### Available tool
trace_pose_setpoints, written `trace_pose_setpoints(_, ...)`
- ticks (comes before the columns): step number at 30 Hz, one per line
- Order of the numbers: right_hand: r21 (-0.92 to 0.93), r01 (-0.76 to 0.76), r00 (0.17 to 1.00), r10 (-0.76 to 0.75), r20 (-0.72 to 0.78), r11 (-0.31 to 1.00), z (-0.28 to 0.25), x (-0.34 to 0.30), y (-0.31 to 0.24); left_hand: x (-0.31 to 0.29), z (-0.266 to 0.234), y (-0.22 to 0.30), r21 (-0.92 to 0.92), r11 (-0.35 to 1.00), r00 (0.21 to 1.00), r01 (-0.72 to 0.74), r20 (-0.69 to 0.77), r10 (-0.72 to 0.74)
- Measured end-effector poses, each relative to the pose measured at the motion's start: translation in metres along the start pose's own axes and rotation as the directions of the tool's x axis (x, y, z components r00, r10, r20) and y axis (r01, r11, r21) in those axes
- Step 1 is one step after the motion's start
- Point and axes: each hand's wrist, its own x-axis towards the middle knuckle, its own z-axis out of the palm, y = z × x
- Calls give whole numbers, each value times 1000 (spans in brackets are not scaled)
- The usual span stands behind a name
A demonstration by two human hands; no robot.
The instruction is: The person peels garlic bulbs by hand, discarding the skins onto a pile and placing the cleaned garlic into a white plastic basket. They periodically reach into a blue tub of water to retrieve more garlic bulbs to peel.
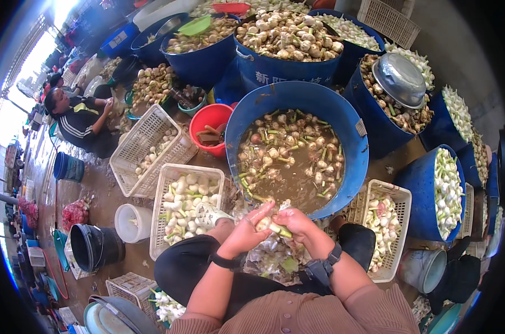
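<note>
Between my two hands, just past my knees, is a garlic bulb with a short green stem. My left hand has its fingers pressed around the pale bulb. On the stem side, my right hand grips the same bulb with curled fingers. Directly beyond them stands a big blue tub, where unpeeled garlic bulbs float in brown water. Under my hands lies a heap of garlic skins. White baskets flank my legs: the left basket and the right basket both hold cleaned garlic.
Blue barrels heaped with garlic line the back and right; a metal basin rests on one. A red bucket stands left of the tub. A black bucket and white bucket sit at left. Another person sits farther left.
</note>
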Motion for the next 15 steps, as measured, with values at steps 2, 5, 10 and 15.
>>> trace_pose_setpoints(2,110,29,1000,-27,-15,993,0,-3,0,-1,1,5,60,990,988,-129,-82,133)
trace_pose_setpoints(5,201,45,999,-46,1,979,1,-12,-10,1,0,6,664,709,914,-236,-95,394)
trace_pose_setpoints(10,50,269,962,-267,-49,962,12,-30,-9,-2,12,-24,64,984,879,-169,-442,179)
trace_pose_setpoints(15,-630,665,628,-756,182,401,-1,-40,39,-1,15,-30,-807,575,783,-131,-440,-439)
